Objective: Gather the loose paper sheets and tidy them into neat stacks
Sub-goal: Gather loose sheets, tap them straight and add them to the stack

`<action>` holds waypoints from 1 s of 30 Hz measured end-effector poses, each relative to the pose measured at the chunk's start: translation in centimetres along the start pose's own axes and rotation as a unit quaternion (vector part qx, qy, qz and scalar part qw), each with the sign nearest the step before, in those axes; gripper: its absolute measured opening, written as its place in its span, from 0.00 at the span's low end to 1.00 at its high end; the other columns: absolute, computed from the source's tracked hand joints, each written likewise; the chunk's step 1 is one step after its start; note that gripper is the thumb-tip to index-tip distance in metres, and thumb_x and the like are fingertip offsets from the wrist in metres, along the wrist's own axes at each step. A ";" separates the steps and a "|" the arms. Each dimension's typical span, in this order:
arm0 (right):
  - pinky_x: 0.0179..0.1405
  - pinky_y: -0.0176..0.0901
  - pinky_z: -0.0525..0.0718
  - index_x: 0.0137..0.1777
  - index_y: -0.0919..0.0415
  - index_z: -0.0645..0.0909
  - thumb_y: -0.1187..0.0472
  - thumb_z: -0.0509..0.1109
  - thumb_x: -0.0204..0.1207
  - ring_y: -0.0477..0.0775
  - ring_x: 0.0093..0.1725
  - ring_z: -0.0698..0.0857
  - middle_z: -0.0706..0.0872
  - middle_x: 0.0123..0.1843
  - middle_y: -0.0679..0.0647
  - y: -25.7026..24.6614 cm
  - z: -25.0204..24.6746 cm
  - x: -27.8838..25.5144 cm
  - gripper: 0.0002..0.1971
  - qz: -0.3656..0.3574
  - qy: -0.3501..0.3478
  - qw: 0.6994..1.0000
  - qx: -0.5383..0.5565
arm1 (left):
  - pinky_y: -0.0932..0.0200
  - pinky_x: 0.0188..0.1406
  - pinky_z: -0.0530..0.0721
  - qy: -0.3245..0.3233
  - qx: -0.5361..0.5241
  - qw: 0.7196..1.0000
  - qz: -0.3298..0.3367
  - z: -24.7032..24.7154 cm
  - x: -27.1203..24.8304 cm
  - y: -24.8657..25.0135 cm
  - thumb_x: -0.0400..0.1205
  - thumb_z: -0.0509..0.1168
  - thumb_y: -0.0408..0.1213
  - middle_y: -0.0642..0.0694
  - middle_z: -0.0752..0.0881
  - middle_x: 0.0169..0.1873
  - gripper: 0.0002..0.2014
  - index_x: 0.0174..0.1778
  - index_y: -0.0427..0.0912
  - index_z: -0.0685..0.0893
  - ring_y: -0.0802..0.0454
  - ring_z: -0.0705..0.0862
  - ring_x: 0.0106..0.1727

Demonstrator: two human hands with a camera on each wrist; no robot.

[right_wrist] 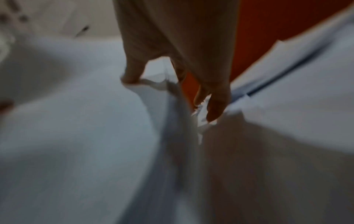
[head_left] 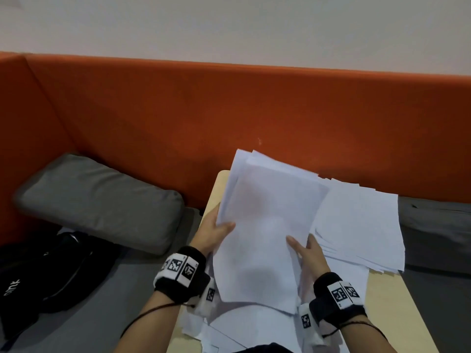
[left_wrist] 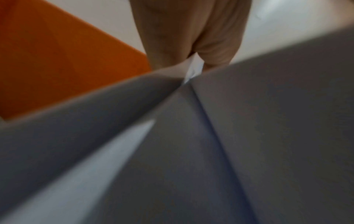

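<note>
A bundle of white paper sheets [head_left: 265, 220] is lifted and tilted above the light wooden table [head_left: 387, 309]. My left hand [head_left: 216, 233] grips its left edge, thumb on top. My right hand [head_left: 304, 248] holds the right edge, thumb on top and fingers behind. A rough stack of sheets [head_left: 364, 225] lies on the table to the right. More loose sheets [head_left: 239, 324] lie under the bundle near the table's front. In the left wrist view the hand [left_wrist: 189, 45] pinches grey-looking paper [left_wrist: 249, 136]. In the right wrist view the fingers [right_wrist: 216, 106] curl round blurred sheets [right_wrist: 76, 136].
An orange upholstered backrest [head_left: 204, 110] runs behind the table. A grey cushion [head_left: 102, 200] lies on the bench at the left, with a black bag [head_left: 38, 271] in front of it. Another dark grey cushion [head_left: 438, 230] sits at the right.
</note>
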State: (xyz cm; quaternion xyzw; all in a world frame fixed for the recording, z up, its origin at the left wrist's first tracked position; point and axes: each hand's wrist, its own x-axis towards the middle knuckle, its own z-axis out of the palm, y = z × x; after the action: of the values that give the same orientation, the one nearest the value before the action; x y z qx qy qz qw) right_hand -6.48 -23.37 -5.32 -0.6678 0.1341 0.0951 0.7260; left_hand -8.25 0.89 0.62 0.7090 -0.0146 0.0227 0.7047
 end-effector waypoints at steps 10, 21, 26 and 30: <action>0.31 0.25 0.84 0.47 0.64 0.82 0.70 0.73 0.72 0.49 0.39 0.84 0.86 0.40 0.53 -6.2 1.8 -1.9 0.06 -0.145 0.015 0.989 0.019 | 0.53 0.57 0.84 0.044 -0.044 0.997 -0.048 1.7 0.5 1.6 0.73 0.75 0.35 0.43 0.88 0.53 0.13 0.52 0.45 0.84 0.49 0.87 0.52; 0.34 0.29 0.85 0.44 0.56 0.82 0.65 0.75 0.71 0.45 0.39 0.86 0.87 0.41 0.49 -8.9 1.9 -2.6 0.05 -0.228 0.033 0.973 0.027 | 0.62 0.39 0.87 0.072 -0.073 0.991 0.091 1.6 0.8 5.4 0.74 0.71 0.32 0.50 0.88 0.43 0.11 0.50 0.46 0.82 0.59 0.89 0.41; 0.35 0.35 0.85 0.44 0.54 0.82 0.60 0.79 0.63 0.48 0.37 0.87 0.89 0.38 0.49 -8.8 1.2 -2.9 0.11 -0.174 -0.011 0.984 0.034 | 0.62 0.38 0.86 0.076 -0.084 0.992 0.055 1.5 0.8 4.8 0.77 0.69 0.26 0.52 0.89 0.40 0.10 0.50 0.43 0.83 0.55 0.89 0.43; 0.40 0.41 0.85 0.41 0.55 0.81 0.63 0.77 0.70 0.55 0.41 0.85 0.87 0.41 0.55 -8.6 1.9 -3.1 0.06 -0.154 0.004 0.988 0.003 | 0.50 0.46 0.87 0.087 -0.057 0.995 0.001 2.5 0.3 4.5 0.79 0.68 0.35 0.49 0.90 0.40 0.04 0.42 0.47 0.87 0.45 0.88 0.47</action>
State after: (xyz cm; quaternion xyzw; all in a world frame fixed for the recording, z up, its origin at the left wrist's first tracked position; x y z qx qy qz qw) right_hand -6.58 -22.07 3.97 -0.6787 0.0329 -0.0214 0.7333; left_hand -8.14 -1.65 5.08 0.6627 0.0443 0.0841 0.7428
